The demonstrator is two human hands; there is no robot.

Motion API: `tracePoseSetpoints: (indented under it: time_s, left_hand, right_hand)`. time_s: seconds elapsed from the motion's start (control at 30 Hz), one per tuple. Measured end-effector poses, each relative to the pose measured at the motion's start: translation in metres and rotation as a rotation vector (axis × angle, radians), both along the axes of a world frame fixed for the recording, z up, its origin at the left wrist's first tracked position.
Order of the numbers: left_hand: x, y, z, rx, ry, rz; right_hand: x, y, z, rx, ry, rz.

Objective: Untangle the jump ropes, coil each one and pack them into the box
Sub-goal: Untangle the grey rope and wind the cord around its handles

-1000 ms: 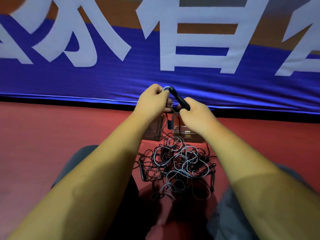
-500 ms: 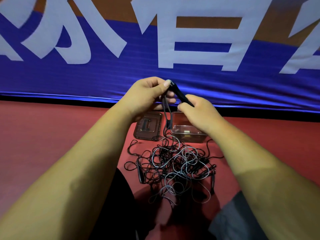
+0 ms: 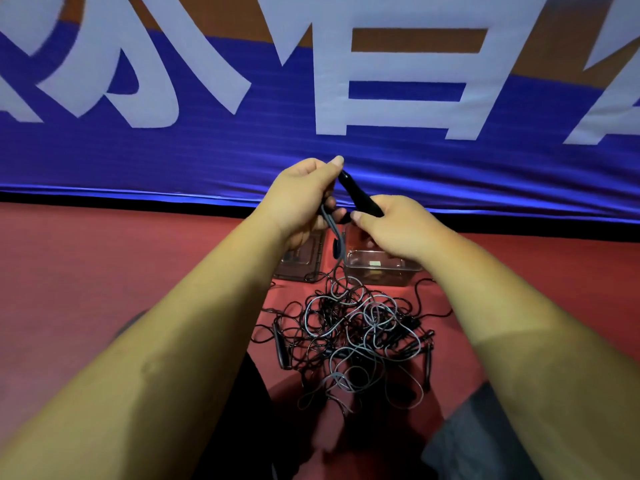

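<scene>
A tangled heap of black and grey jump ropes (image 3: pixel 356 336) lies on the red floor between my knees. Both hands are raised above it. My right hand (image 3: pixel 398 226) grips a black rope handle (image 3: pixel 358 197) that slants up to the left. My left hand (image 3: pixel 304 199) holds the handle's top end under the thumb and curls round a grey cord (image 3: pixel 331 226) that hangs down into the heap. A clear plastic box (image 3: pixel 377 270) stands open on the floor just beyond the heap, partly hidden by my right hand.
The box's dark clear lid (image 3: pixel 299 263) lies flat left of the box. A blue banner with large white characters (image 3: pixel 311 109) hangs along the far side, its lower edge meeting the red floor (image 3: pixel 104 265). My dark-clothed knees (image 3: pixel 485 438) flank the heap.
Both hands have held the handle at about the same height throughout. The left thumb has slid up over the handle's top end, and the hanging cord has drawn straighter.
</scene>
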State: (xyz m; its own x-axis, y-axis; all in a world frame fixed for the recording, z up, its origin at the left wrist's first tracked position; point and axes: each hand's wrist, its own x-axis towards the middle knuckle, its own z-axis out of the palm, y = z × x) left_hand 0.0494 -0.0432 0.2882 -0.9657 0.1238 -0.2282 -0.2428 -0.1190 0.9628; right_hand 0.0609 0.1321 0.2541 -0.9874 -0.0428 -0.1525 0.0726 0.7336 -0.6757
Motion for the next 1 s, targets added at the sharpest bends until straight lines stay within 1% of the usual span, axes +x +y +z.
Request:
tracePoseSetpoints:
  time_s: [0.1,0.17,0.27,0.37,0.43,0.47,0.5,0.57,0.6,0.67,0.73,0.87,1.0]
  left_hand:
    - [-0.001,0.003,-0.001,0.024,-0.011,-0.004]
    - [-0.003,0.003,0.002,0.063,-0.006,-0.018]
    - [-0.005,-0.002,0.008,0.138,0.019,-0.098]
    - [-0.004,-0.011,0.010,0.110,0.056,-0.169]
    - [-0.005,-0.017,0.010,0.122,0.040,-0.173]
    - [-0.004,-0.019,0.010,0.131,0.035,-0.174]
    - [-0.004,-0.019,0.010,0.136,0.037,-0.180]
    - [-0.002,-0.017,0.009,0.121,0.057,-0.190]
    - [0.000,-0.016,0.009,0.106,0.070,-0.189]
    - [0.001,-0.013,0.009,0.080,0.096,-0.170]
    - [0.001,-0.013,0.010,0.048,0.127,-0.159]
    - [0.000,-0.012,0.013,0.025,0.190,-0.145]
    - [-0.001,-0.011,0.012,-0.037,0.227,-0.148]
  right_hand:
    - [-0.001,-0.003,-0.001,-0.012,-0.052,0.031]
    - [-0.002,-0.004,0.000,-0.072,-0.062,0.002]
    - [-0.002,-0.004,0.004,-0.150,-0.043,-0.039]
    - [-0.003,-0.008,0.003,-0.369,-0.139,-0.054]
    - [-0.003,-0.006,0.002,-0.510,-0.202,-0.056]
    - [-0.002,-0.006,0.002,-0.548,-0.207,-0.034]
    - [-0.001,-0.006,0.002,-0.542,-0.184,0.001]
    - [0.003,-0.011,0.001,-0.419,-0.053,0.031]
    - [0.002,-0.014,-0.003,-0.361,0.035,-0.005]
    - [-0.001,-0.018,-0.011,-0.358,0.143,-0.072]
    - [-0.004,-0.020,-0.015,-0.377,0.170,-0.077]
    - [-0.009,-0.019,-0.015,-0.329,0.241,-0.099]
    - [-0.009,-0.019,-0.015,-0.300,0.239,-0.118]
